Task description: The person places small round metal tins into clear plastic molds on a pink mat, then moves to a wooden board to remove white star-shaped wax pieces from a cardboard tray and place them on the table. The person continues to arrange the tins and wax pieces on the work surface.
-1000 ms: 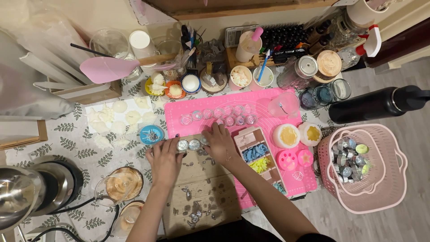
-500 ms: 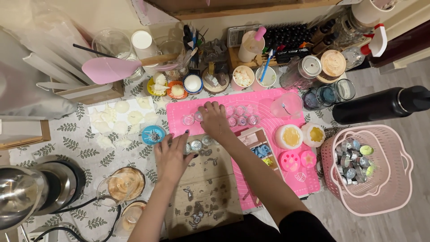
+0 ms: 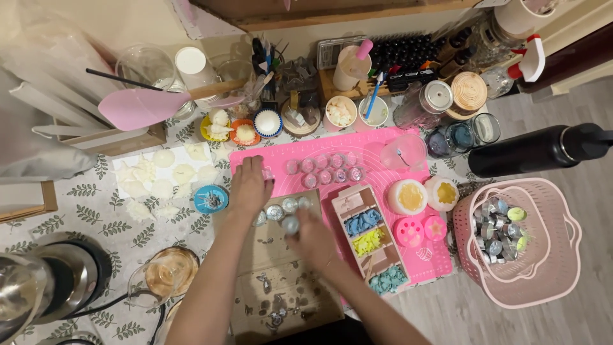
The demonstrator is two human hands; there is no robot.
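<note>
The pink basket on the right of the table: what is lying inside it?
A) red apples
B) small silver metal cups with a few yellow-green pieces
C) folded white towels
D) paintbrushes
B: the pink basket holds a heap of small silver metal cups with a few yellow-green pieces among them; no towels, apples or paintbrushes show inside it.

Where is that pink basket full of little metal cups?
In the head view the pink basket sits at the far right, beside the pink mat and just below the black bottle.
</note>
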